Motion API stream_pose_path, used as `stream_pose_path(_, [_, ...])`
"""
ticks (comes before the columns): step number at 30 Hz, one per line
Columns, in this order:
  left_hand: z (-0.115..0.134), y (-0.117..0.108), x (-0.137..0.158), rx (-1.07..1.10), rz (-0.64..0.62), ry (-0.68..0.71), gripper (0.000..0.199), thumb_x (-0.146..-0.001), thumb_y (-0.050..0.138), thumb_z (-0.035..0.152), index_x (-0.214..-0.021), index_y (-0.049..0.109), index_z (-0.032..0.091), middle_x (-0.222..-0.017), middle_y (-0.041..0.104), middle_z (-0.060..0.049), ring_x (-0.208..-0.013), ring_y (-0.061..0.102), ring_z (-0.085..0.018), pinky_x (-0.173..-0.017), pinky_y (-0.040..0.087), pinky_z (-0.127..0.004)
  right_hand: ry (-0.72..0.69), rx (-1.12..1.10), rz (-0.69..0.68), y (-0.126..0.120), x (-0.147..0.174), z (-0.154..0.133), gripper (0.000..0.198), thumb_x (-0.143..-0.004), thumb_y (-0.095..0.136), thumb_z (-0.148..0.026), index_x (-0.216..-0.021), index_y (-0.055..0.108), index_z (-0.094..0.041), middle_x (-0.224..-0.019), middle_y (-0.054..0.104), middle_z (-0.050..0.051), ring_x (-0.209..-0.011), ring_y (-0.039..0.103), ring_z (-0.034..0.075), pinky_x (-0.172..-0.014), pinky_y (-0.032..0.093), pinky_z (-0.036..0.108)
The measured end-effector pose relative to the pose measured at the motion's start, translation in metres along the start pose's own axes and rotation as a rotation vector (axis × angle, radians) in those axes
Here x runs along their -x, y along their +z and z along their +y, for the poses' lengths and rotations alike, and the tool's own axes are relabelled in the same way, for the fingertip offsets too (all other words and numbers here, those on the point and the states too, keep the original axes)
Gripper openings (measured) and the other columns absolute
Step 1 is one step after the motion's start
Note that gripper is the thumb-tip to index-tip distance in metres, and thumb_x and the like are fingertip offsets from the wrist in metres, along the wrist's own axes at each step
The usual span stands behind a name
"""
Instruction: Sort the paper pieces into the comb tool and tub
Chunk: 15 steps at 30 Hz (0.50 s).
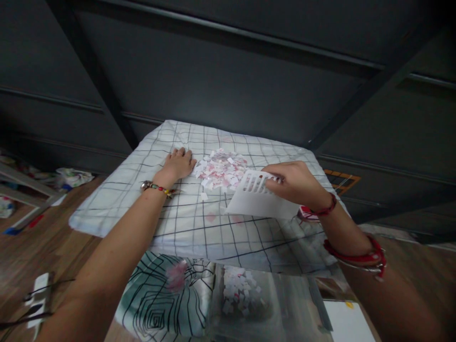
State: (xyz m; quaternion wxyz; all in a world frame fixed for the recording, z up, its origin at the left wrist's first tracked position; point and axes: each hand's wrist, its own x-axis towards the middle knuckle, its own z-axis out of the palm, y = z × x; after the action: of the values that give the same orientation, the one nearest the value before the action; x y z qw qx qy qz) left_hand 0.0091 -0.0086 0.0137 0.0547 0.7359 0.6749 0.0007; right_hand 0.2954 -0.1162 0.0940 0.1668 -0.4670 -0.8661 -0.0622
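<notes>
The dark panelled wall [213, 76] is seen beyond the far edge of the worktop [199, 232], and the wooden floor [89, 194] is shown to its left. The worktop is covered by a white cloth [142, 161] printed with dark crossing lines. Below its near edge, a green fabric [156, 304] with black lines and a pink patch is seen on the left, and a see-through box [285, 308] is set beside it, with paper scraps [240, 289] gathered in its left part. A white board [347, 318] is placed to the right of the box. Over the right half of the worktop, a white slotted sheet [252, 204] is held tilted; whether the cloth is touched by its lower edge cannot be told. Near the middle of the worktop, a pile of small white and pink paper pieces [217, 171] is spread, partly hidden on the right by the sheet. The slotted end is gripped between thumb and fingers by the right hand [292, 179]. The left hand [180, 164] is laid palm down on the worktop's left half, fingers spread, just beside the pile. Red bands [356, 256] are worn on the right arm, a beaded bracelet [156, 187] on the left wrist.
</notes>
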Motion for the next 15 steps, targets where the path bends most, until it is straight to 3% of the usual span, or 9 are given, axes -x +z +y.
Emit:
stream_pose_path(4, [0.000,0.000,-0.001,0.003,-0.006,-0.008,0.059,-0.100,0.023,0.042,-0.151,0.032,0.014,-0.160,0.026,-0.014,-0.147,0.022,-0.034,-0.117,0.024,-0.048,-0.071,0.013,0.027,-0.003,0.003,-0.005,0.020,-0.072,0.044,-0.019,-0.070,0.064,-0.019,-0.062,0.064,0.000,-0.057,0.052,0.013,-0.057,0.034,0.026])
stream_pose_path(8, [-0.002,0.002,-0.003,0.011,0.002,0.002,0.059,-0.099,0.023,0.042,-0.150,0.033,0.014,-0.160,0.026,-0.015,-0.146,0.023,-0.034,-0.116,0.025,-0.050,-0.123,0.065,0.158,-0.006,0.013,-0.015,0.022,-0.079,0.043,-0.019,-0.073,0.064,-0.018,-0.065,0.066,0.002,-0.060,0.056,0.014,-0.058,0.036,0.027])
stream_pose_path(15, [-0.003,0.003,-0.004,0.011,0.020,0.009,0.060,-0.099,0.022,0.043,-0.150,0.034,0.015,-0.159,0.028,-0.015,-0.146,0.026,-0.034,-0.115,0.027,-0.052,-0.158,0.397,0.336,-0.013,0.058,-0.042,0.018,-0.082,0.049,-0.014,-0.076,0.066,-0.015,-0.054,0.055,0.000,-0.051,0.047,0.015,-0.055,0.035,0.030])
